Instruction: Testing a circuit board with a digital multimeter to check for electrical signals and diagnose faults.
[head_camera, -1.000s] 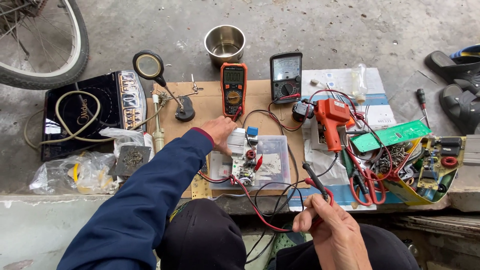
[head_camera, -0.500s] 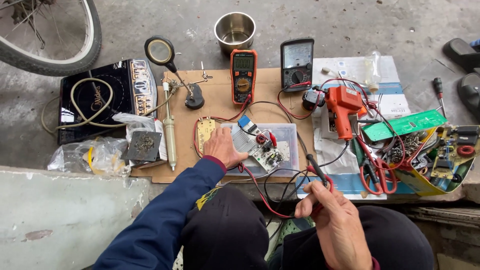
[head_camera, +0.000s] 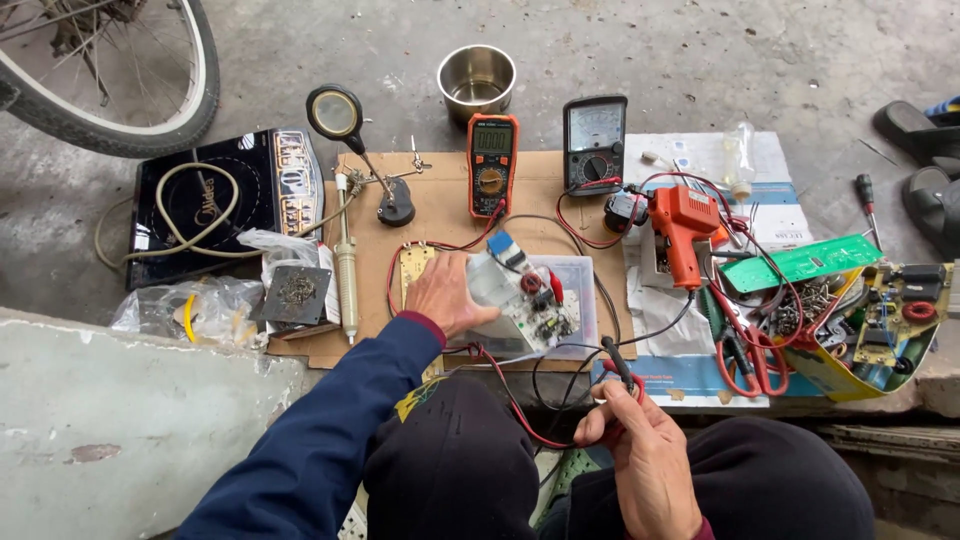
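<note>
My left hand (head_camera: 448, 292) rests on the left end of a white circuit board (head_camera: 525, 305) that lies on a clear plastic box (head_camera: 580, 280), fingers flat against it. My right hand (head_camera: 640, 445) is low in front of my knees, closed around a black test probe (head_camera: 618, 362) and a red one, tips pointing up toward the board. Red and black leads (head_camera: 520, 400) loop from the probes to an orange digital multimeter (head_camera: 492, 165) at the back of the cardboard sheet (head_camera: 440, 215).
A black analogue meter (head_camera: 594, 145), an orange heat gun (head_camera: 683, 225), red-handled scissors (head_camera: 745, 355), green boards (head_camera: 800, 262), a soldering iron (head_camera: 346, 270), a magnifier stand (head_camera: 350, 130), a steel cup (head_camera: 476, 78), an induction cooker (head_camera: 215, 200), a bicycle wheel (head_camera: 120, 70).
The view has shifted left and closer. My left hand slid from the top of the board to its left end. My right hand stays low with the probes.
</note>
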